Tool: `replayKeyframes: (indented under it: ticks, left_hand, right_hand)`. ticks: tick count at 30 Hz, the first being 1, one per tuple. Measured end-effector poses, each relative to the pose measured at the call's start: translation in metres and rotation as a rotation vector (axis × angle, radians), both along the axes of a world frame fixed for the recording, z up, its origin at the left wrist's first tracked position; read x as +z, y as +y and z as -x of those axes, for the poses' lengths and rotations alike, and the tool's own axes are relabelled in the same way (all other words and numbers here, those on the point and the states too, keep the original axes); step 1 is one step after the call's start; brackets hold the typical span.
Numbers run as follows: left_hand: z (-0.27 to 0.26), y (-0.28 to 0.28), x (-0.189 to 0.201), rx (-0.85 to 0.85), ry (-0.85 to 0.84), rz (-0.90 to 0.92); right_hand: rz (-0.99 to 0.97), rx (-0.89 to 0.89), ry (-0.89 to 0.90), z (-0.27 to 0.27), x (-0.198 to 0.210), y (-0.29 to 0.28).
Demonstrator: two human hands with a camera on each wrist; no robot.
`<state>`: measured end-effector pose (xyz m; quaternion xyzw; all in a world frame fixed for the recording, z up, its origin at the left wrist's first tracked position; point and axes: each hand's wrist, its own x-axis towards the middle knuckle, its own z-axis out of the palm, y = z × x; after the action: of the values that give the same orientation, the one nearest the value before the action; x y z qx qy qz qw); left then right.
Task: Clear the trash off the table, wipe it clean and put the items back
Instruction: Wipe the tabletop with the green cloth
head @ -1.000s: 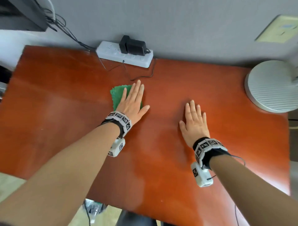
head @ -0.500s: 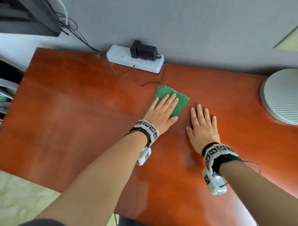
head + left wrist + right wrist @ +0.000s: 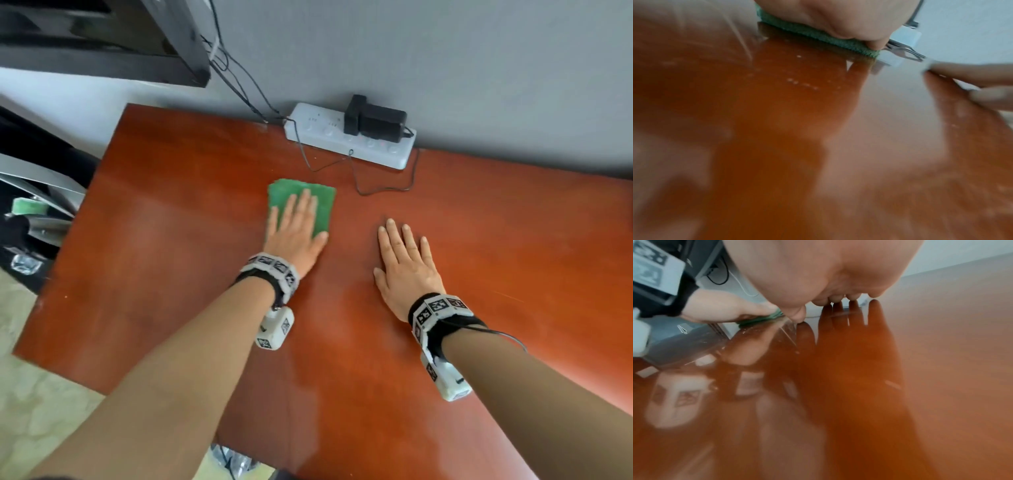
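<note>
Under the left hand [image 3: 294, 236], which lies flat with straight fingers pressing down, sits the green cloth [image 3: 322, 202], folded into a pad whose long axis runs away from the person toward the wall. The cloth pokes out beyond the fingertips and to the hand's right; the left wrist view shows its thick folded edge [image 3: 818, 36] squashed flat under the palm. The right hand [image 3: 404, 270] is also spread flat, palm down on the bare tabletop [image 3: 164, 260], holding nothing and well apart from the cloth to its right, so it looks to be bracing rather than wiping. The left hand is plainly the one working. Beyond the cloth, toward the wall, a thin black cord [image 3: 383, 192] loops across the wood, and behind it a white power strip [image 3: 346, 140] with a black adapter [image 3: 375, 120] lies along the back edge. Small pale specks [image 3: 801, 83] show on the wood near the cloth. The wiping step seems underway; a stroke further forward or right would run the cloth into the cord.
</note>
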<state>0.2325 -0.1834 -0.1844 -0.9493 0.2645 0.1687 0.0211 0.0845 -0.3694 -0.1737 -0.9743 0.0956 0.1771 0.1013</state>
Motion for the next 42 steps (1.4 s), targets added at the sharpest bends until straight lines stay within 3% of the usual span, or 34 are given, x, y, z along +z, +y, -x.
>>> replayKeyframes:
  ticks: [3,7,13,19,22,24,27,30,38,42]
  left_hand:
    - [-0.017,-0.015,-0.003,-0.186,-0.018,0.029]
    - [-0.036,-0.024,-0.009,-0.208,-0.051,0.103]
    - [-0.065,-0.017,-0.008,-0.1,-0.015,0.149]
    - [-0.17,0.058,-0.009,0.229,-0.022,0.135]
    - [-0.19,0.073,-0.009,0.292,-0.028,0.108]
    - [-0.17,0.063,-0.007,0.185,-0.051,0.089]
    - [-0.131,0.049,-0.008,-0.17,-0.07,0.089]
    - [-0.143,0.05,-0.005,-0.236,-0.051,0.09]
    - [-0.223,0.039,-0.004,0.075,-0.009,0.111]
    - [-0.244,0.064,-0.004,0.266,0.01,0.103]
  right_hand:
    - [0.0,0.003,-0.025,-0.03,-0.002,0.027]
    - [0.023,-0.09,0.0,-0.058,-0.003,0.057]
    - [0.061,-0.222,-0.004,-0.069,-0.002,0.081]
    - [0.059,-0.177,0.034,-0.094,0.006,0.098]
    - [0.056,-0.168,0.031,-0.104,0.007,0.104]
    - [0.057,-0.168,0.027,-0.109,0.006,0.107]
    - [0.06,-0.173,0.018,-0.114,0.005,0.108]
    - [0.04,-0.165,0.024,-0.119,0.008,0.106]
    - [0.018,-0.188,0.062,-0.121,0.01,0.106]
    - [0.025,-0.167,0.062,-0.121,0.01,0.103]
